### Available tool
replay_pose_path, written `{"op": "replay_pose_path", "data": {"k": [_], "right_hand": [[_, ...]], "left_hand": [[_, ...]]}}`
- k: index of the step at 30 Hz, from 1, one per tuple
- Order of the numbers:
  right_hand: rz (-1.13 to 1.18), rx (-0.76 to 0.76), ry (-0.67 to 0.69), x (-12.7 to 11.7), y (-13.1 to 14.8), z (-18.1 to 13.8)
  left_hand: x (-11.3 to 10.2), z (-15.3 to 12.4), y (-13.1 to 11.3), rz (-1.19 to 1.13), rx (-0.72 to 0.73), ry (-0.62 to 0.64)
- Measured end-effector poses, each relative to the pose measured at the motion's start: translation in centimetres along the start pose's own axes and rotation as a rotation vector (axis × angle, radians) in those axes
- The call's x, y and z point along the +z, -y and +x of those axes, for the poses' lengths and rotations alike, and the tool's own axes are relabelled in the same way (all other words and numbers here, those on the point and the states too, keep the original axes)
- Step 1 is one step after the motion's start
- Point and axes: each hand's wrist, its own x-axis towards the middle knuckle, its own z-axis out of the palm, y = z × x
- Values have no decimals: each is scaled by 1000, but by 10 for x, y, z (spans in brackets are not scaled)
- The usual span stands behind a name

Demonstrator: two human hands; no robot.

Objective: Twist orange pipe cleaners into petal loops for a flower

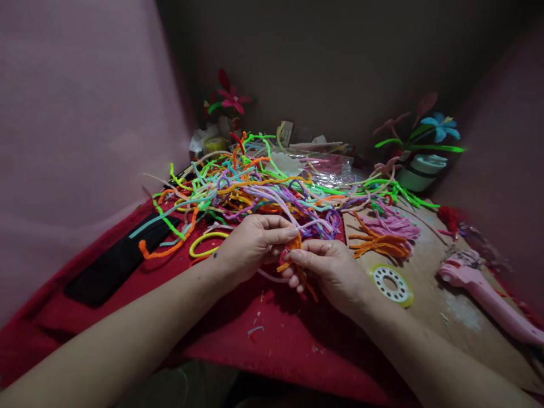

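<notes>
My left hand and my right hand meet over the red cloth, and both pinch the same short orange pipe cleaner piece. The left fingers close on its upper end, the right thumb and fingers on its lower part, where an orange tail hangs down. Just behind the hands lies a big tangled heap of pipe cleaners in green, orange, purple, pink and blue.
On a wooden board at the right lie cut orange pieces, pink pieces, a tape roll and a pink glue gun. Pipe-cleaner flowers and a potted one stand at the back. A black strip lies left.
</notes>
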Motion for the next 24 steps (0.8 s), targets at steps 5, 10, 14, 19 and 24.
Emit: {"op": "replay_pose_path", "data": {"k": [5,10,14,19,24], "right_hand": [[27,-33,10,-1,1,2],[35,-132,-127,-2,5,4],[-53,-172,-209,-5,4,7],[-1,-139,-176,-3,2,7],[75,-128,-140,1,3,3]], "left_hand": [[6,-6,-6,220,79,-26],[8,-7,-9,305,39,21],[2,-5,-3,664,169,-30],[-3,-7,-3,1041,360,-40],[-4,-9,-10,671,149,202]]}}
